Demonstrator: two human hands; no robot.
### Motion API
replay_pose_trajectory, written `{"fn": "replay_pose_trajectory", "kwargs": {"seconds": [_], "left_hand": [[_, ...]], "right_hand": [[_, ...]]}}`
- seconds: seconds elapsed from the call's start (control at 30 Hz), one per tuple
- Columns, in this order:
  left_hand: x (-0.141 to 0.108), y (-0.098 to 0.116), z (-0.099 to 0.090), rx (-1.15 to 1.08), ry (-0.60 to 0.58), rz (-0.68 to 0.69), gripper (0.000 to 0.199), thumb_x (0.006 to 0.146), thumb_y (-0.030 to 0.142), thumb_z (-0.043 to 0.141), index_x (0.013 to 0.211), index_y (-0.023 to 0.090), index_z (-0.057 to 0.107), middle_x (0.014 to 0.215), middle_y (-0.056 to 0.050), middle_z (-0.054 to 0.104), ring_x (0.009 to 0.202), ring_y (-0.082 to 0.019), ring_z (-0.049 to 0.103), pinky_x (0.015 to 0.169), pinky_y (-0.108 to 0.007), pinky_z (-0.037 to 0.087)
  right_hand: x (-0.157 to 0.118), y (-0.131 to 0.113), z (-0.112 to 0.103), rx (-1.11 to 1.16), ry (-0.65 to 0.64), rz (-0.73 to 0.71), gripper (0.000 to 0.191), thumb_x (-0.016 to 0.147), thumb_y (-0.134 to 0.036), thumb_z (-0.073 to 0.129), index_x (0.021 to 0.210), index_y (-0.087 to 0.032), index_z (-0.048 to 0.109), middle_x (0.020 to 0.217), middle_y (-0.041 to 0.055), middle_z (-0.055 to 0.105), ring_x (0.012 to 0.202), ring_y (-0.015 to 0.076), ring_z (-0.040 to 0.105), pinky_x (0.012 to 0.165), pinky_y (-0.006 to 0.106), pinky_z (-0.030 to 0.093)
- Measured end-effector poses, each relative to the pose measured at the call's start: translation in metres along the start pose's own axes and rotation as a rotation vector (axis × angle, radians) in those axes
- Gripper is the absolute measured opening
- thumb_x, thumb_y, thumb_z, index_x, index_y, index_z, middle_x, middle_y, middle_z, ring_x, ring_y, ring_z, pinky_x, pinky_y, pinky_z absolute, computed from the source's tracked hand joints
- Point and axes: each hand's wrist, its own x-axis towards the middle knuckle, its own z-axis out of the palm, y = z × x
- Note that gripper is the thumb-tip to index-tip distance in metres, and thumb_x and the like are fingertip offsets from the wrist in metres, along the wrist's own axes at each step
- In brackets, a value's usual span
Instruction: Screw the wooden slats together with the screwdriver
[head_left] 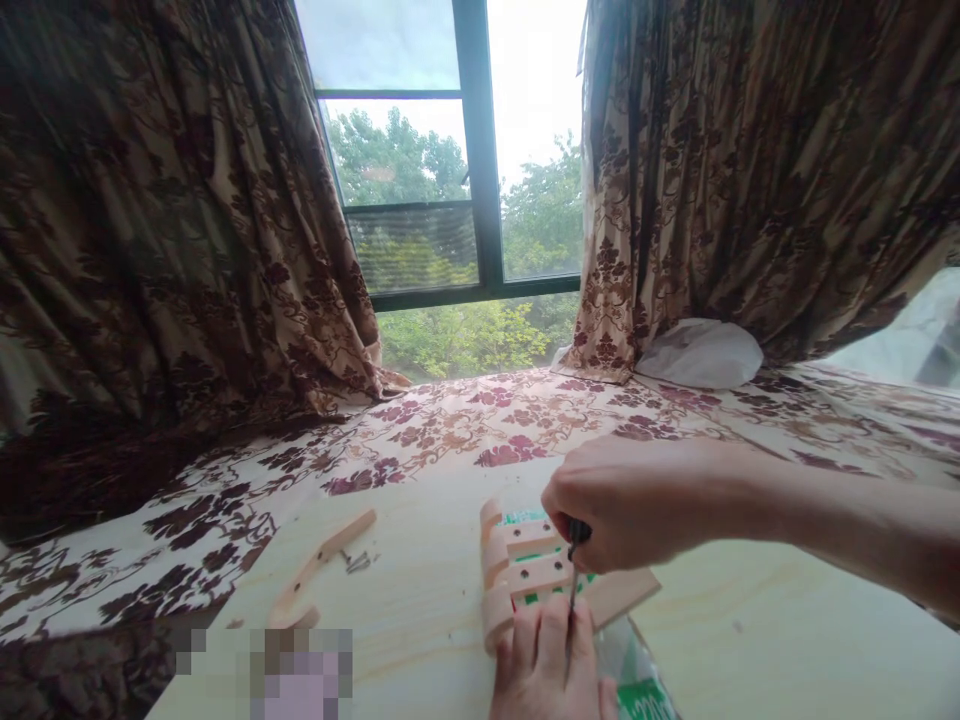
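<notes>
My right hand [630, 500] is closed around the dark handle of a screwdriver [574, 565], whose thin metal shaft points down. Below it, my left hand [547, 665] has its fingers bent together at the shaft's lower end, pressing on the nearest part of a wooden slatted piece [529, 574]. The slats are pale, with rounded ends toward the left, and dark screw heads show in some of them. Where the screwdriver tip meets the wood is hidden by my left fingers. A flat wooden strip [624, 596] sticks out to the right of that hand.
A green-and-white plastic bag [637, 690] lies under the slats on a pale wooden board [420, 600]. To the left are a loose curved wooden piece [322, 560] and several screws [357, 562]. Floral cloth [450, 430] reaches to the window, with a white bag [705, 352] by the curtain.
</notes>
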Motion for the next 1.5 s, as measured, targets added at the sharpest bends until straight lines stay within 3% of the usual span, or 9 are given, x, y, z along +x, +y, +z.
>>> {"fn": "replay_pose_trajectory", "kwargs": {"seconds": [0.2,0.33,0.4,0.47,0.67,0.9,1.07,1.2,1.5], "left_hand": [[-0.001,-0.001,0.004,0.010,0.026,0.023,0.046,0.089,0.035,0.019,0.090,0.021,0.063,0.083,-0.005,0.060,0.080,-0.020,0.046,0.074,-0.036,0.033],[0.012,-0.005,-0.011,0.090,0.034,0.062,0.042,0.088,0.031,0.023,0.083,0.019,0.063,0.080,-0.005,0.060,0.078,-0.019,0.047,0.072,-0.034,0.034],[0.022,-0.010,-0.023,0.098,-0.136,0.263,0.035,0.087,0.035,0.033,0.092,0.019,0.064,0.085,-0.002,0.062,0.080,-0.016,0.049,0.072,-0.029,0.035],[0.028,-0.013,-0.030,0.102,-0.176,0.305,0.036,0.088,0.036,0.033,0.094,0.018,0.064,0.086,-0.001,0.064,0.078,-0.015,0.049,0.071,-0.028,0.036],[0.027,-0.005,-0.025,0.029,-0.046,0.091,0.049,0.092,0.034,0.019,0.084,0.018,0.065,0.079,-0.001,0.064,0.075,-0.016,0.050,0.070,-0.030,0.036],[0.027,0.000,-0.019,0.029,-0.014,0.066,0.050,0.091,0.035,0.019,0.081,0.020,0.065,0.077,-0.001,0.065,0.073,-0.015,0.051,0.070,-0.030,0.035],[0.014,0.001,-0.005,-0.021,0.096,-0.032,0.050,0.091,0.037,0.019,0.077,0.022,0.064,0.074,-0.001,0.063,0.073,-0.017,0.048,0.069,-0.032,0.034],[0.010,0.001,0.000,-0.034,0.089,-0.030,0.049,0.091,0.038,0.019,0.080,0.022,0.064,0.076,-0.001,0.063,0.075,-0.018,0.048,0.071,-0.032,0.035],[0.011,-0.011,-0.018,-0.012,-0.113,0.102,0.039,0.090,0.035,0.028,0.097,0.019,0.063,0.093,-0.002,0.061,0.083,-0.017,0.050,0.076,-0.029,0.038]], "right_hand": [[-0.005,0.003,-0.003,-0.023,0.037,-0.056,0.031,0.064,-0.018,0.057,0.092,-0.020,0.069,0.074,0.0049,0.068,0.061,0.0152,0.054,0.049,0.024,0.029],[-0.001,0.002,-0.001,-0.017,0.051,-0.113,0.024,0.065,-0.013,0.053,0.082,-0.019,0.069,0.071,0.0040,0.066,0.060,0.0130,0.051,0.051,0.023,0.030],[0.003,0.002,0.000,-0.022,0.050,-0.118,0.022,0.066,-0.015,0.053,0.080,-0.018,0.070,0.067,0.0039,0.065,0.055,0.0121,0.047,0.048,0.023,0.029],[0.005,0.003,0.000,-0.024,0.029,-0.093,0.020,0.067,-0.021,0.055,0.080,-0.017,0.070,0.064,0.0038,0.063,0.051,0.0115,0.042,0.045,0.023,0.027],[0.002,0.000,-0.009,-0.049,0.005,-0.071,0.026,0.066,-0.020,0.057,0.089,-0.019,0.069,0.070,0.0038,0.064,0.055,0.0123,0.044,0.047,0.023,0.029],[0.004,0.002,-0.004,-0.039,0.027,-0.103,0.016,0.068,-0.023,0.057,0.076,-0.017,0.069,0.058,0.0014,0.060,0.048,0.0104,0.038,0.043,0.023,0.025],[0.001,0.001,-0.004,-0.018,0.052,-0.087,0.024,0.069,-0.027,0.059,0.089,-0.019,0.070,0.064,0.0026,0.064,0.051,0.0117,0.043,0.044,0.024,0.025],[-0.004,-0.001,-0.002,-0.018,0.068,-0.106,0.022,0.069,-0.014,0.056,0.086,-0.020,0.068,0.073,0.0023,0.067,0.060,0.0121,0.050,0.048,0.024,0.027],[-0.001,0.008,0.001,0.023,0.070,-0.036,0.026,0.069,-0.027,0.060,0.092,-0.019,0.068,0.073,0.0038,0.066,0.059,0.0135,0.049,0.049,0.023,0.029]]}}
